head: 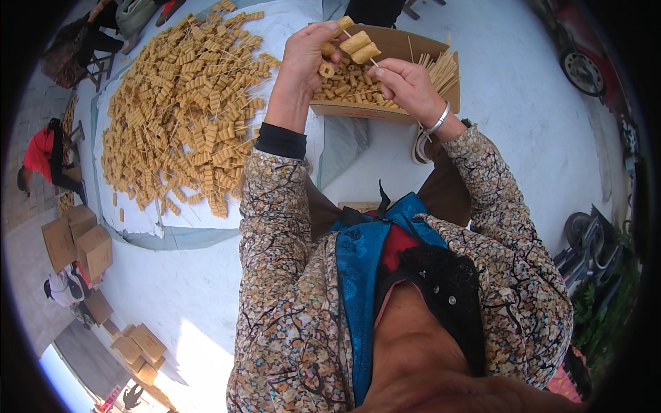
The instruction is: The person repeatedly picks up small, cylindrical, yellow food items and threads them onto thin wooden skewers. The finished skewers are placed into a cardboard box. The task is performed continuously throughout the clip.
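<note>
My right hand [410, 88], with a metal bangle at its wrist, pinches the lower end of a thin wooden skewer [374, 62]. Two golden-brown hollow food rolls [360, 47] sit side by side on that skewer. At the skewer's far end, my left hand [309, 54] grips another roll [343, 25] between thumb and fingers; whether the tip has entered it I cannot tell. More loose rolls [326, 69] are held in the left palm. Under both hands stands an open cardboard box [361, 110] of loose rolls [346, 85], with a bundle of bare skewers [440, 73] at its right end.
A large heap of skewered rolls [191, 113] covers a white sheet [139, 217] on my left. Beyond it, a person in red [41, 155] bends over near stacked cardboard boxes [80, 237]. Another person [77, 46] sits at the upper left. A wheeled vehicle [583, 72] stands at the right.
</note>
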### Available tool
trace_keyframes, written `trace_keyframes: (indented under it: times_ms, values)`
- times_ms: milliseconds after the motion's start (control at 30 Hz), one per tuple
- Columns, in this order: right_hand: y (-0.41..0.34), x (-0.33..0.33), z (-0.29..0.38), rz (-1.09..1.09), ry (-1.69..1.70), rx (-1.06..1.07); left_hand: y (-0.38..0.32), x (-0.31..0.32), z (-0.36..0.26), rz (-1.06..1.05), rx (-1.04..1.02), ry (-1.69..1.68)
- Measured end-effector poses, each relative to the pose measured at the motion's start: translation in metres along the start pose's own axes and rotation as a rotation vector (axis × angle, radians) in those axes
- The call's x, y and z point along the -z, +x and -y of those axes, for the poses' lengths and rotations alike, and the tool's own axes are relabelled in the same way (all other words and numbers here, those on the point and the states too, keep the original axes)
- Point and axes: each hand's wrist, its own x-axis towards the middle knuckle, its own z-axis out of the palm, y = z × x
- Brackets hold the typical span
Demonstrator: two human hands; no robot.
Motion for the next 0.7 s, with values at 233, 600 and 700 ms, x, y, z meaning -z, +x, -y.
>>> trace_keyframes:
  times_ms: [233,600,700]
  values:
    - [-0.002,-0.003,0.000,-0.022,0.009,0.038,0.004,0.001,0.007,0.010,-0.007,0.044]
    - [0.001,0.000,0.000,-0.019,0.043,0.025,0.001,-0.002,0.012,-0.003,-0.029,0.038]
    - [-0.001,0.000,0.000,-0.001,0.025,0.022,-0.001,-0.004,0.009,-0.031,-0.033,0.067]
